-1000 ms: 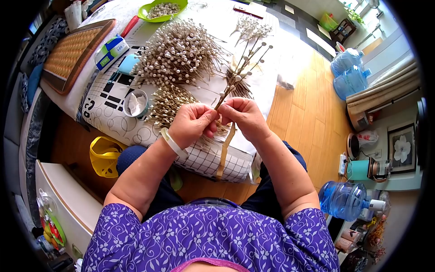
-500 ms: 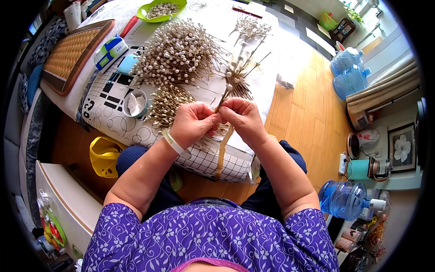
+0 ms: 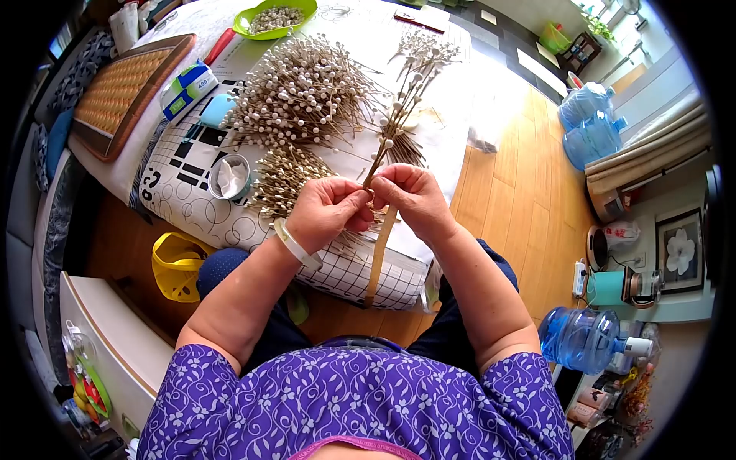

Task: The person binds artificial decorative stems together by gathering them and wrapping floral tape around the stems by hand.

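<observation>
Stem spray [image 3: 392,126], thin brown stalks with pale buds: upright, angled away from the person, just right of the big bead-stem pile [image 3: 303,96], the landmark here. Left hand [image 3: 322,213] and right hand [image 3: 412,201] meet at its lower end, nearer the person than the pile. Grip on both sides narrow, thumbs and fingers pinched on the stalks. Tan strip [image 3: 379,257] hangs from beside the right fingers, down past the desk's near side.

Desk [image 3: 192,172]: patterned cover, circles and grid. On it, relative to the pile: shorter bud bundle [image 3: 285,175] just on the near side; round tub [image 3: 229,175] with white contents, near left; light-blue item [image 3: 217,110] and blue-green packet [image 3: 188,92], left; green bowl [image 3: 259,34] of small pale pieces, beyond.

Room, same landmark: wood floor [image 3: 498,192] and large blue bottles [image 3: 592,139] well to the right; yellow basket [image 3: 170,270] below left, off the desk.
</observation>
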`<state>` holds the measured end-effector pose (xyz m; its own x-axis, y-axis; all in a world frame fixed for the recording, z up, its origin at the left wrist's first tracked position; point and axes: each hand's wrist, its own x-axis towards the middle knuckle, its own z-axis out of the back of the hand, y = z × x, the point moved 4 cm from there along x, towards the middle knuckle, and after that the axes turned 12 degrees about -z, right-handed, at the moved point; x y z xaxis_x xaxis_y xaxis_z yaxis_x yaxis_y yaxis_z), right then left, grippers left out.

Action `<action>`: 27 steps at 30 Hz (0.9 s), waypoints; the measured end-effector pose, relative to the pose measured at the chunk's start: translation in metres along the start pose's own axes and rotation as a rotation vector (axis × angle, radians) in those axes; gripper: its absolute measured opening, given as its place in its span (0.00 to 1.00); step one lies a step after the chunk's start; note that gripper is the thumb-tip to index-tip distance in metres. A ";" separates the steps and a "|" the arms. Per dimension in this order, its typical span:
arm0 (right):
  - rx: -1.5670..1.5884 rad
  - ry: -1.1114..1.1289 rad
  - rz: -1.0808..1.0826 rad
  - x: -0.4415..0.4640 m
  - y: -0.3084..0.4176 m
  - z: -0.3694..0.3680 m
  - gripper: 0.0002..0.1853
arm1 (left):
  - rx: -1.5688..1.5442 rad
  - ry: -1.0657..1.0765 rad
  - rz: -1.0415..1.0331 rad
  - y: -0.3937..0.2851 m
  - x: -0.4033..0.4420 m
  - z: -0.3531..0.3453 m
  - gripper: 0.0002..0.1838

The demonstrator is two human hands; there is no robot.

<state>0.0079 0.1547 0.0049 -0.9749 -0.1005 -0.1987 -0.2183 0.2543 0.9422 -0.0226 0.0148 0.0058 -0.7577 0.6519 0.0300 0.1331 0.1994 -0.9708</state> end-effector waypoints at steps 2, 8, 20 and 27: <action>0.006 -0.011 0.012 0.000 0.002 -0.002 0.07 | -0.011 -0.011 -0.012 0.001 0.000 0.000 0.08; -0.140 -0.056 0.057 -0.003 0.003 -0.002 0.05 | 0.033 -0.052 -0.069 0.003 0.001 -0.003 0.08; -0.620 -0.097 0.204 -0.003 0.006 -0.006 0.06 | 0.215 0.006 -0.293 0.006 0.006 0.003 0.09; -0.558 -0.083 0.108 -0.003 0.005 -0.004 0.02 | 0.091 -0.075 -0.422 -0.004 0.008 0.003 0.07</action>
<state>0.0098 0.1521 0.0110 -0.9955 -0.0208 -0.0924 -0.0824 -0.2899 0.9535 -0.0312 0.0169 0.0096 -0.7781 0.4718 0.4147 -0.2528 0.3692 -0.8943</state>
